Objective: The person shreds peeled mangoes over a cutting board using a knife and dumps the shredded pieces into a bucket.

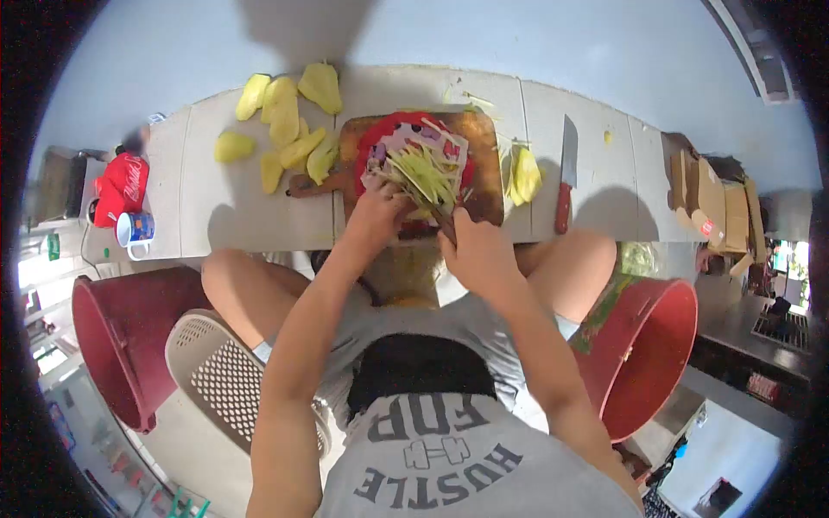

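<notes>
A pile of thin pale-green strips (421, 173) lies on a red, patterned round mat (374, 142) on top of a wooden cutting board (486, 173). My left hand (380, 207) is at the pile's lower left, its fingers curled against the strips; what they hold is too small to tell. My right hand (477, 242) is closed around a knife (446, 223) at the board's front edge, with the blade angled up into the strips. Peeled yellow-green pieces (283, 112) are grouped left of the board, and another cut piece (523, 176) sits to its right.
A second knife with a red handle (563, 205) lies on the tiled counter (596, 147). A mug (138, 228) stands at the left edge. Below are a red bin (129, 345) and a perforated basket (216, 371) on the left, and another red bin (652, 363) on the right.
</notes>
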A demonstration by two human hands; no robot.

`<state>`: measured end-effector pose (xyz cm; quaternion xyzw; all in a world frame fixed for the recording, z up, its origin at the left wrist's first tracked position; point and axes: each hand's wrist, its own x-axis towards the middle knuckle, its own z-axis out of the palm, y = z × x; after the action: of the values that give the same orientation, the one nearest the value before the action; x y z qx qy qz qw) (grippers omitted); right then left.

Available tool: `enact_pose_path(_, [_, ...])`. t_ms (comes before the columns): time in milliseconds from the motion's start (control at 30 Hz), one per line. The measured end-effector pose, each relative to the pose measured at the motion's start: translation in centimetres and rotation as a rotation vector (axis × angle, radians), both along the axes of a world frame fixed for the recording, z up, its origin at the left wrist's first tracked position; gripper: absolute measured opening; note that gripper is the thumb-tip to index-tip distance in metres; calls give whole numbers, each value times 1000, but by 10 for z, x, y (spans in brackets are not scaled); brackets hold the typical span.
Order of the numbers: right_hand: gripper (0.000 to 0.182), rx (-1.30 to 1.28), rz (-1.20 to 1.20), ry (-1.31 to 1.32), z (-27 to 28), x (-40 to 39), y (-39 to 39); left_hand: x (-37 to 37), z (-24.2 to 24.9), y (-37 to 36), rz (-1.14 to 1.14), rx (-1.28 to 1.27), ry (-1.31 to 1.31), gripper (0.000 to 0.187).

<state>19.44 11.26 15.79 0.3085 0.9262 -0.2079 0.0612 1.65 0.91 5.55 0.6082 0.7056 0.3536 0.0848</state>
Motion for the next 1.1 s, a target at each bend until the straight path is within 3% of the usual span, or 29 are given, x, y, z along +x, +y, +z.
enact_pose_path(267, [28, -55, -56, -68, -37, 14, -5, 7, -3, -11, -6, 5, -42, 31])
enact_pose_path(500, [30, -17, -34, -28, 4, -2, -10, 5, 3, -5, -7, -26, -35, 30])
enact_pose_path(633, [30, -13, -50, -12, -32, 5, -9, 9, 14, -2, -15, -8, -17, 27])
enact_pose_path(700, [30, 43, -16, -22, -34, 3, -8, 10, 13, -1, 49, 82, -10, 14])
enact_pose_path(800, [31, -24, -35, -98, 2, -7, -10, 10, 6, -5, 50, -54, -58, 24])
enact_pose_path(900, [31, -32, -41, -83, -29, 2, -12, 7, 1, -6, -9, -90, -108, 24])
enact_pose_path(1000, [31, 12, -13, -23, -23, 6, -8, 7, 1, -3, 16, 42, 29, 27])
enact_pose_path(1100, [31, -28, -51, -3, -9, 2, -16, 12, 5, -6, 45, -84, -68, 30])
